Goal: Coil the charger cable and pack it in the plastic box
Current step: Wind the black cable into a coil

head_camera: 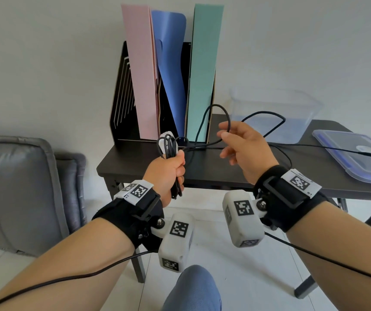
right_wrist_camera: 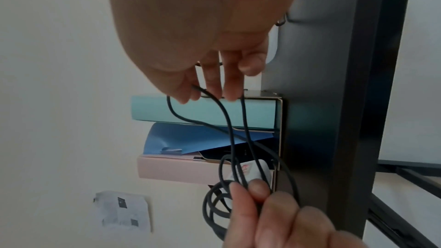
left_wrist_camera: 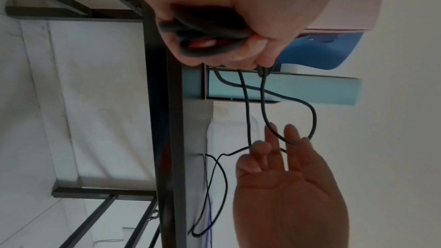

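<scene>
So the charger cable (head_camera: 216,143) is half coiled: our left hand (head_camera: 168,171) grips the loops plus the white plug, our right hand (head_camera: 243,144) pinches the next loop. The plastic box (head_camera: 292,104) sits behind, on the table (head_camera: 135,162).

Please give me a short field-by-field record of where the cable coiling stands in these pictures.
left hand: the left hand grips a bundle of coiled loops together with the white charger plug
right hand: the right hand pinches a raised loop of the cable between thumb and fingers
cable end: the free end lies across the box lid on the table
plastic box: the plastic box stands open and empty behind the right hand
stage: coiling partly done, nothing packed yet
</scene>
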A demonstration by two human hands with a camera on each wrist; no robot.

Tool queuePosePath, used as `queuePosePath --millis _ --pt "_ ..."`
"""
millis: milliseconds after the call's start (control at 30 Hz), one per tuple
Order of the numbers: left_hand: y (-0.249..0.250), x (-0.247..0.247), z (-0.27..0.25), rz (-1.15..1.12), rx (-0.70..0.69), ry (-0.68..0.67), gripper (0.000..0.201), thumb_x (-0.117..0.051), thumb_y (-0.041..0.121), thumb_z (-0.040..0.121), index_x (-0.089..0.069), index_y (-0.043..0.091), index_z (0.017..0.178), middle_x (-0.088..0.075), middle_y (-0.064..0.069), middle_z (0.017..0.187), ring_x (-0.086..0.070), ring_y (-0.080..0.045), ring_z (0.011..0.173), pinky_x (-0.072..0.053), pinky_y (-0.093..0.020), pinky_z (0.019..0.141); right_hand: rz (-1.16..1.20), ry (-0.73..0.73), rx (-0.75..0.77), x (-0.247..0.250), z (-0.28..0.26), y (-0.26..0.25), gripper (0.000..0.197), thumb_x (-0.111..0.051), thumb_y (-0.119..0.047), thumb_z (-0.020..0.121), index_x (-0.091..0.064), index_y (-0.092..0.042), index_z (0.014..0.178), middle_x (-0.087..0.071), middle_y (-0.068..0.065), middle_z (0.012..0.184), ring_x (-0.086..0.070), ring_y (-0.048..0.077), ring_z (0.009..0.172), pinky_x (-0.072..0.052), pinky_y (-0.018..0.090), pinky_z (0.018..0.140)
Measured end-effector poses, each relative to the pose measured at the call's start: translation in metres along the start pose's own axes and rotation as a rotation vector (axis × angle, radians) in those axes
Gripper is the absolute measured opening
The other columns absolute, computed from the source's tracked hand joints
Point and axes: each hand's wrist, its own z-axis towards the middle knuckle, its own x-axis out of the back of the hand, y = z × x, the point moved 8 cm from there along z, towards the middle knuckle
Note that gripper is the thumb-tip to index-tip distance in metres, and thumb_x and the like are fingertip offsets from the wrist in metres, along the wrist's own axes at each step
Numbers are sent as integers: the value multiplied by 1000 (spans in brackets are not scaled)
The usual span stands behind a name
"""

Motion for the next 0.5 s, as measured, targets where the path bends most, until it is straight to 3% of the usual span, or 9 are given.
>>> queuePosePath --millis 100,167,233,300,367,433,500 --pt "-3 -2 -2 33 15 -23 32 -49 31 94 -45 19 65 -34 8 41 -29 -11 41 -28 -20 40 -218 104 132 9 0 -9 28 -50 -9 89 -54 -25 112 -55 -9 76 -51 11 57 -44 11 48" --pt "-5 -5 -4 41 43 -53 31 -48 30 94 -47 18 66 -34 8 41 -29 -11 40 -28 -20 40 -380 111 228 9 -3 -17 53 -46 -2 87 -39 -31 130 -58 -9 85 -52 7 59 -49 15 57" --pt "-7 -5 -5 41 66 -68 31 -48 30 95 -48 18 67 -34 7 41 -29 -10 39 -27 -19 40 -497 67 308 5 -5 -21 64 -42 4 84 -36 -35 135 -58 -6 91 -49 3 60 -47 17 64" --pt "-7 -4 -5 30 78 -72 31 -47 30 95 -49 18 67 -34 7 41 -30 -9 37 -28 -19 39 -623 10 372 -2 -6 -21 55 -40 6 85 -50 -26 130 -61 -2 100 -51 5 70 -46 22 73" --pt "-6 -3 -4 15 86 -82 31 -47 31 95 -49 17 67 -34 8 40 -30 -9 36 -28 -19 38 -805 5 382 -5 -4 -17 43 -43 0 89 -56 -19 126 -63 5 110 -58 17 87 -48 28 83" --pt "-4 -4 -3 -6 95 -110 31 -46 32 95 -49 18 68 -33 8 40 -29 -8 35 -28 -18 37 -954 52 377 -3 -2 -14 32 -48 -12 91 -59 -17 121 -66 8 106 -60 25 94 -48 34 82" --pt "0 -6 -1 -36 94 -136 31 -45 32 95 -48 18 68 -32 9 40 -28 -8 35 -28 -17 36 -1028 105 381 -3 1 -13 22 -49 -24 92 -64 -16 107 -67 8 92 -60 27 85 -48 33 72"
